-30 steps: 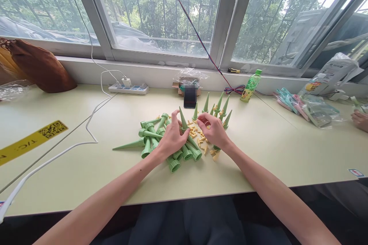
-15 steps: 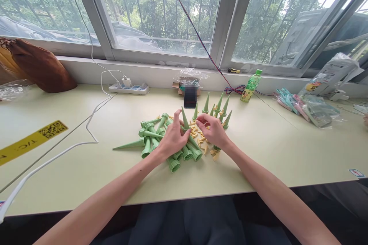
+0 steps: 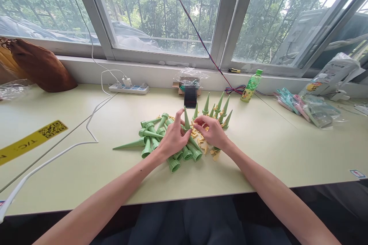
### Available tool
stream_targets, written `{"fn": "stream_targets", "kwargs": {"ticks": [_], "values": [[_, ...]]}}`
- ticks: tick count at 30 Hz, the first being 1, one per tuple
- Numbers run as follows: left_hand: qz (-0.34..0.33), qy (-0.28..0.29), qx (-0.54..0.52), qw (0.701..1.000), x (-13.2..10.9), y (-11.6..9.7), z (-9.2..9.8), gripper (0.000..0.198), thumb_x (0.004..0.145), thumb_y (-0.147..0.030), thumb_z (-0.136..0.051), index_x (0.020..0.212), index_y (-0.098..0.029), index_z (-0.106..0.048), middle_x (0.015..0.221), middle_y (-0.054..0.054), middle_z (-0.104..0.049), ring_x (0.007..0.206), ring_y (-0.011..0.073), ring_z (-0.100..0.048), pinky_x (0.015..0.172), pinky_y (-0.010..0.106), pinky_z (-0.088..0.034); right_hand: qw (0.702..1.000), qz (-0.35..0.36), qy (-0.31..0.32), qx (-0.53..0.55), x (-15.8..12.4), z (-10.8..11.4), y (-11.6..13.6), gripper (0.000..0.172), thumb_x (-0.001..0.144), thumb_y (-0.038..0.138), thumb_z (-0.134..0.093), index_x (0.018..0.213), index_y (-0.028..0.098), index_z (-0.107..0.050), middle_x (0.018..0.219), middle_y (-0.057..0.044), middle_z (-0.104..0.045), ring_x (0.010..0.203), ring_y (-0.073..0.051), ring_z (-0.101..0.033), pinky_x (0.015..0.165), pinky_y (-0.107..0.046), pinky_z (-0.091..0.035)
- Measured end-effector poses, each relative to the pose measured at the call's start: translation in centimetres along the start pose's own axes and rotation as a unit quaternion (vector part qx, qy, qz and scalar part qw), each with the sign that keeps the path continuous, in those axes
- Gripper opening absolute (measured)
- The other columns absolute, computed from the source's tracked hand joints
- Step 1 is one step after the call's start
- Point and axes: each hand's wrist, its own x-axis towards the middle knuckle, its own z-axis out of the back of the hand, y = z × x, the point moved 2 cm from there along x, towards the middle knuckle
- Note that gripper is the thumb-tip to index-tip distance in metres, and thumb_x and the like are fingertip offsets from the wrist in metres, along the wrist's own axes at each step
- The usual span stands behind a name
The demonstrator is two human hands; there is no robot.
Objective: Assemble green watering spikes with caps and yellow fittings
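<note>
Head view. Left hand [image 3: 174, 136]: grasping 1 green spike [image 3: 186, 118], held nearly upright, point up, between the 2 hands. Right hand [image 3: 213, 130]: fingertips pinched together on 1 small yellow peg [image 3: 194, 123], just beside the held spike; whether the 2 parts touch, cannot tell. Green spike pile [image 3: 150, 133]: lying beneath and to the left of the left hand, on the desk [image 3: 273, 149]. Loose yellow pegs [image 3: 205, 147]: scattered between the hands and under the right hand. Standing green spikes [image 3: 206, 104]: group beyond the right hand, points up, some with yellow pegs fitted. Phone [image 3: 190, 99]: beyond both hands, leaning against a small box. Green bottle [image 3: 250, 86]: upright, beyond and right of the right hand.
</note>
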Motion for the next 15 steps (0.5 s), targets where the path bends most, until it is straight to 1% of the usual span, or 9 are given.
{"fn": "stream_targets", "kwargs": {"ticks": [9, 15], "values": [[0.003, -0.005, -0.011, 1.0, 0.0, -0.09, 0.08, 0.069, 0.085, -0.021, -0.059, 0.144, -0.031, -0.023, 0.091, 0.001, -0.053, 0.047, 0.0048, -0.052, 0.043, 0.016, -0.042, 1.0, 0.006, 0.002, -0.003, 0.04, 0.07, 0.02, 0.007, 0.089, 0.026, -0.06, 0.09, 0.02, -0.063, 0.084, -0.004, -0.066, 0.076, -0.016, -0.061, 0.067, -0.029, -0.051], [0.002, -0.003, -0.012, 1.0, 0.0, -0.02, 0.07, 0.069, 0.085, -0.022, -0.058, 0.144, -0.031, -0.022, 0.091, 0.001, -0.054, 0.047, 0.0049, -0.051, 0.044, 0.017, -0.043, 1.0, 0.012, -0.005, -0.005, 0.09, 0.3, 0.18, 0.005, 0.087, 0.024, -0.063, 0.086, 0.02, -0.065, 0.083, -0.003, -0.066, 0.077, -0.017, -0.062, 0.067, -0.029, -0.05]]}}
